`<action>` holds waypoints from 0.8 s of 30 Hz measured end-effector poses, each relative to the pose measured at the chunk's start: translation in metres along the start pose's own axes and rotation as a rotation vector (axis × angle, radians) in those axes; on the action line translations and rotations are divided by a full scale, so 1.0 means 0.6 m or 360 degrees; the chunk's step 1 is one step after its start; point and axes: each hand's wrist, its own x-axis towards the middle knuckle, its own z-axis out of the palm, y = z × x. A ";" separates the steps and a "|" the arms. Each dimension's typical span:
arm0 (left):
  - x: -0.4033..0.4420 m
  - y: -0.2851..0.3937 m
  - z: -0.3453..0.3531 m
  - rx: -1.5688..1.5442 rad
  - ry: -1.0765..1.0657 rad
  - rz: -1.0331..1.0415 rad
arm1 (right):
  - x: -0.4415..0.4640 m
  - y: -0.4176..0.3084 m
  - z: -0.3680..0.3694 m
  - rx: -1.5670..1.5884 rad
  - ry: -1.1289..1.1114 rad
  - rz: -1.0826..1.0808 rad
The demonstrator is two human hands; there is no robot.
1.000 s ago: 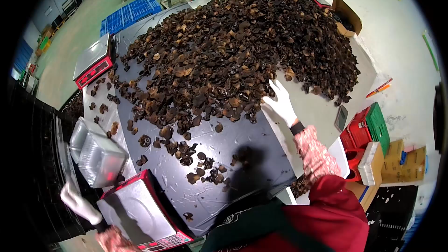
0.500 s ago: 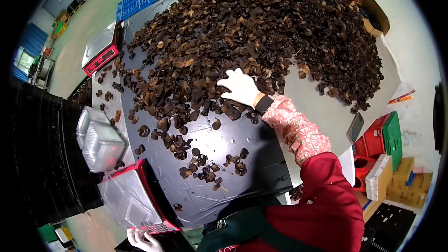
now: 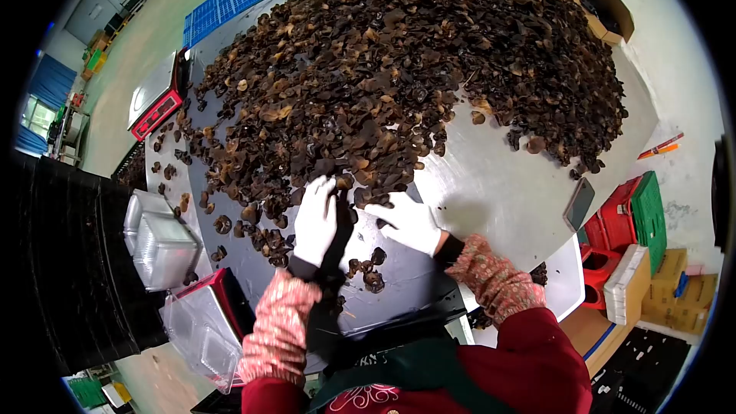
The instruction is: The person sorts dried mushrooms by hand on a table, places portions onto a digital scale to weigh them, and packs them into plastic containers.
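Note:
A broad heap of dark, curled pieces that look like dried wood ear mushrooms (image 3: 330, 69) covers much of the table. At its near edge lies my left hand (image 3: 316, 222), white-gloved, fingers stretched forward against the pieces. My right hand (image 3: 410, 224), in a matching glove, reaches in from the right with its fingers extended and touching mushrooms. The two hands face each other with a few pieces between them. A small loose group of mushrooms (image 3: 373, 270) lies nearer to me. To the left, an open clear plastic box (image 3: 201, 335) rests over a red-edged scale (image 3: 230, 295).
Stacked clear boxes (image 3: 162, 249) stand at the table's left edge, near a second scale (image 3: 157, 100). A phone (image 3: 579, 205) lies at the right edge. Beyond are red and green crates (image 3: 646, 222) and cardboard boxes (image 3: 671, 295). Black stacked containers (image 3: 69, 253) rise at left.
My left hand has left the clear box and come to the heap's near edge. My right hand has moved back towards me. The view has shifted slightly.

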 end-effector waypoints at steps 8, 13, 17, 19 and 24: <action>0.164 0.008 0.119 0.0342 -0.0390 -0.0340 | 0.074 0.104 -0.075 0.0091 0.0098 0.0461; 0.148 -0.041 0.089 -0.0573 -0.0302 -0.1099 | 0.168 0.121 -0.045 -0.0195 -0.0046 0.0183; 0.094 -0.056 0.025 -0.1278 -0.0036 -0.1127 | 0.203 0.085 -0.011 -0.0056 -0.0221 0.0082; 0.063 -0.035 -0.014 -0.1796 0.0079 -0.1050 | 0.198 0.074 0.004 0.0058 -0.0243 0.0059; -0.045 0.030 -0.124 -0.1897 0.0358 -0.0963 | 0.156 0.028 0.010 0.0074 0.0217 -0.0034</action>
